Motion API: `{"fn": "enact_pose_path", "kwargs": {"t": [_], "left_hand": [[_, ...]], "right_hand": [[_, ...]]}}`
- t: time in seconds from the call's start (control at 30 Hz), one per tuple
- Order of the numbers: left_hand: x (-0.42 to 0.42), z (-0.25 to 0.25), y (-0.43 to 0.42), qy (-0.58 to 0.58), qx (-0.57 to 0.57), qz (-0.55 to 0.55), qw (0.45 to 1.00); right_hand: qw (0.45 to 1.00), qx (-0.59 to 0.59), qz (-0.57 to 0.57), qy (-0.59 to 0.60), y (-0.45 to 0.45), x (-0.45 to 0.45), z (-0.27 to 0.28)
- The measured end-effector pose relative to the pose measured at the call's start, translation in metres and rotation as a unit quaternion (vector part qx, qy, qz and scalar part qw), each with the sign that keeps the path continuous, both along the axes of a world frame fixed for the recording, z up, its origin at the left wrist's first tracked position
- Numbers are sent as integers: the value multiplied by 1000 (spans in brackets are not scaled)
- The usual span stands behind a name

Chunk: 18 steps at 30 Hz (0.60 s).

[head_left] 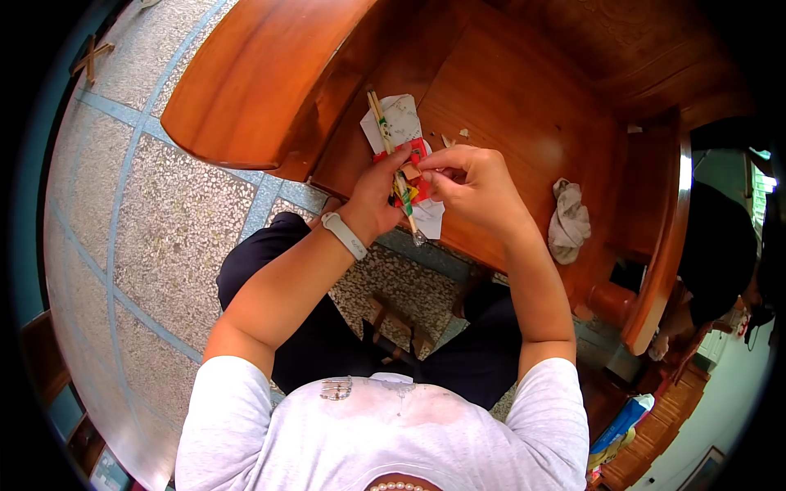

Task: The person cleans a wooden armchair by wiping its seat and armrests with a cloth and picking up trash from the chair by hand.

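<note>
Wooden sticks [381, 123], left fingers [399, 158] grasping them; right fingers [443, 159] pinching tan piece [412, 173] (small)

Passage is offered across the wooden surface [499, 123] between the right hand [479, 184] and a crumpled cloth [568, 221], and over the stretch beyond some small pale scraps [449, 140]. The way is barred at left by a broad wooden armrest [246, 74], at right by an upright side panel [667, 237] and at the far side by a wooden back panel [606, 49]. Near the front edge, space is crowded by the left hand [381, 192], close to the right hand, and by pale sticks [378, 110] over white paper [401, 117]. Below, room is narrowed by dark-trousered legs [311, 340].
</note>
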<state>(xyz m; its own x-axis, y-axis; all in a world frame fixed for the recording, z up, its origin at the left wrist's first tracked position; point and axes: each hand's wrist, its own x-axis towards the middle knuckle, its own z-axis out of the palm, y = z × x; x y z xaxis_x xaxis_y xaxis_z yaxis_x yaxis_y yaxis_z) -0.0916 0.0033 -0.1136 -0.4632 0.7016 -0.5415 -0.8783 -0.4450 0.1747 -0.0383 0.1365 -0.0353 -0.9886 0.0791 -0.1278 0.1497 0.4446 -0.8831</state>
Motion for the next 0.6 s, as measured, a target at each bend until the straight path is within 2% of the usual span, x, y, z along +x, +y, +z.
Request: {"fn": "enact_pose_path", "kwargs": {"t": [0.03,0.1,0.17,0.23,0.3,0.4,0.6], "left_hand": [[0,1,0,-1,2,-1,1000],[0,2,0,-3,-2,-7,1000],[-1,2,-1,5,13,-7,1000],[0,1,1,11,28,-7,1000],[0,1,3,-26,-46,20,998],[-1,11,0,-13,-46,13,999],[0,6,-2,18,-72,11,997]], "right_hand": [[1000,2,-1,-1,0,2,2],[994,-98,-35,-11,-1,4,8],[980,-154,-123,2,8,7,13],[978,-80,-192,18,36,13,-3],[969,148,-199,-10,69,24,-32],[956,194,-212,-60,89,32,-79],[950,240,-181,-88,53,-14,-63]]}}
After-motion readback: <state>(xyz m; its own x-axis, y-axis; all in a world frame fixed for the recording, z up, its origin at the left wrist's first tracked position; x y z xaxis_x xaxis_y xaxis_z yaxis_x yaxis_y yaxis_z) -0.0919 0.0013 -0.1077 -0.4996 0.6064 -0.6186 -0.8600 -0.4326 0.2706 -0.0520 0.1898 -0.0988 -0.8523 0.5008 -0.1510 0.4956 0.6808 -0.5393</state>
